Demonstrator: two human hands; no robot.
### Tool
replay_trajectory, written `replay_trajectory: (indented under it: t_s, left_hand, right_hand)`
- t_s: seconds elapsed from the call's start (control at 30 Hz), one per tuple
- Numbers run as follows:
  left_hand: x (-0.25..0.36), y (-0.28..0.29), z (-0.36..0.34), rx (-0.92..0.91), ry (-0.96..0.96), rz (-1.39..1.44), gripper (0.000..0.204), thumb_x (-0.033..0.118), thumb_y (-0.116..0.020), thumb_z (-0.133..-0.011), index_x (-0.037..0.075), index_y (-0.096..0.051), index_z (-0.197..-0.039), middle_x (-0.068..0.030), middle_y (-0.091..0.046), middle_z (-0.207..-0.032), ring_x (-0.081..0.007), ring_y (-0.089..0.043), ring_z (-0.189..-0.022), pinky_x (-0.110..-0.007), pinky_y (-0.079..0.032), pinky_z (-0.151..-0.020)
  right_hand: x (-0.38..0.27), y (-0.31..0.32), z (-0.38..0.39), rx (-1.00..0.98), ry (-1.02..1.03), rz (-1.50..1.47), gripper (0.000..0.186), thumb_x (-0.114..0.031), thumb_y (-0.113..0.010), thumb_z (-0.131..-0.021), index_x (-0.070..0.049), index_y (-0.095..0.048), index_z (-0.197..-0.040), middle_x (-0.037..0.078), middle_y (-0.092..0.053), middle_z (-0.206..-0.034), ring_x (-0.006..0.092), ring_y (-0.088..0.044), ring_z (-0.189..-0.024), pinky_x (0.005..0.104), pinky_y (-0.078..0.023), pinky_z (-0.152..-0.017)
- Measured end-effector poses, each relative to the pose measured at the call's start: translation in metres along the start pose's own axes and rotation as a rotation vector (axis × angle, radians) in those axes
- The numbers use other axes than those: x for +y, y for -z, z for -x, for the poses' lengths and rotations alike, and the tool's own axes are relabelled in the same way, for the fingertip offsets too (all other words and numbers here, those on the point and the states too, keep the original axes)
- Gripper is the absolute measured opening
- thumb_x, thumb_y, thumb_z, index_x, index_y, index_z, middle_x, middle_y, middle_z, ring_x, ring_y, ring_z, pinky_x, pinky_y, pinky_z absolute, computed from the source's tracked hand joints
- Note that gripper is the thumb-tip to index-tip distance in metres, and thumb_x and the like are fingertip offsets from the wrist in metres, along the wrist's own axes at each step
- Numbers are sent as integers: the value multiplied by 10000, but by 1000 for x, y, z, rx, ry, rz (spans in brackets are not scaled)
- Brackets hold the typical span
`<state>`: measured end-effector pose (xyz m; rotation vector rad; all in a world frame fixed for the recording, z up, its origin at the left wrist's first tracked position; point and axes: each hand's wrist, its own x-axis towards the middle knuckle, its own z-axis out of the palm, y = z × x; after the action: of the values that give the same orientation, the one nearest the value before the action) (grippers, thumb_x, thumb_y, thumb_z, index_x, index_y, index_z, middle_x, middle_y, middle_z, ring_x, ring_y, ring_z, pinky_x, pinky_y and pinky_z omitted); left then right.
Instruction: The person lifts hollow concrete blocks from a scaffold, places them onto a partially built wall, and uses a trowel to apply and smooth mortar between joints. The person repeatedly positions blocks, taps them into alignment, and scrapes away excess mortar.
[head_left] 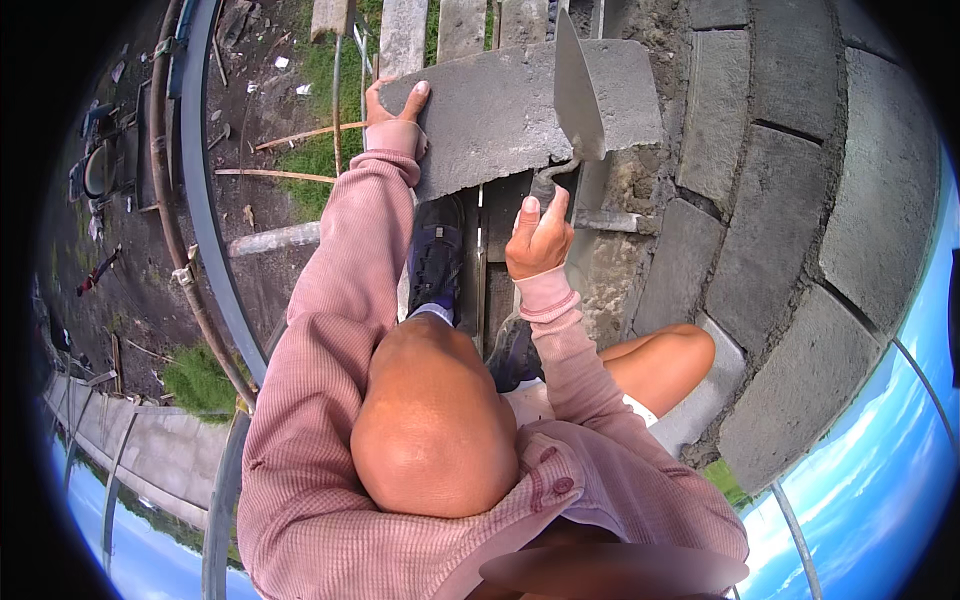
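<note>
While you crouch on the wooden planks (497, 215) of the scaffold, note that both hands are committed to separate items directly ahead of your knees. Nearest to you, your right hand (538, 240) is closed around the handle of the trowel (578, 95); its steel blade points away from you, almost straight up in the picture, and lies flat against the face of the grey concrete block (510, 115). Beyond it and to the left, your left hand (395, 120) grips the left end of that block, the thumb and one finger hooked over its upper edge and the palm against its end face. Observe that the long axis of the block runs left to right across your front, tilted slightly, with the right end higher in the view and resting near the wall. Your left hand therefore controls the near-left end, while the right end is reached only by the trowel. To the right, the laid wall of blocks (770, 240) curves away from you, with rough mortar (615, 270) showing on the course just beside your right hand. Farther out, the ground (290, 120) lies well below.
</note>
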<state>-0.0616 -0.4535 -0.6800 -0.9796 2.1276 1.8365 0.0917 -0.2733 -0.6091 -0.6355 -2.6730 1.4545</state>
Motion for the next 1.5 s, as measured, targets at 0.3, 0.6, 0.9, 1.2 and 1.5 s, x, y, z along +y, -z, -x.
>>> replay_trajectory:
  t_s: [0.3,0.6,0.9,1.2,1.5]
  left_hand:
    - [8,3,-1,-23,61,-76,672,473,-838,-832,225,-483,-1346,-132,-683,-845,-207,-600,-524,-355,-469,-504]
    - [-2,0,-3,27,-159,-19,687,487,-845,-823,180,-510,-1339,-92,-646,-795,-168,-534,-454,-333,-423,-441]
    - [8,3,3,-3,-15,-12,673,486,-848,-814,204,-511,-1324,-117,-662,-846,-196,-565,-486,-354,-456,-477]
    - [3,4,1,-54,53,9,703,471,-855,-812,210,-481,-1347,-137,-679,-871,-202,-598,-510,-355,-476,-492]
    - [-6,0,-8,-31,83,46,645,465,-856,-821,219,-527,-1318,-70,-647,-795,-156,-543,-508,-321,-424,-469]
  right_hand:
    - [-29,-24,-40,59,150,67,372,-257,-535,-1026,63,-479,-1207,349,-647,-850,560,-627,-807,594,-462,-654]
    - [-54,-30,-59,-17,84,36,407,-307,-520,-1042,95,-519,-1103,292,-628,-749,530,-641,-788,525,-498,-662]
    - [-59,-36,-73,7,71,107,447,-362,-521,-1044,83,-512,-1077,318,-625,-788,547,-625,-815,571,-469,-702]
    - [-51,-34,-59,8,35,74,427,-310,-546,-1035,109,-530,-1113,333,-652,-858,533,-647,-831,546,-496,-703]
    - [-22,-7,-15,-144,-101,223,397,-286,-550,-1026,72,-491,-1189,299,-633,-763,542,-632,-771,555,-473,-634]
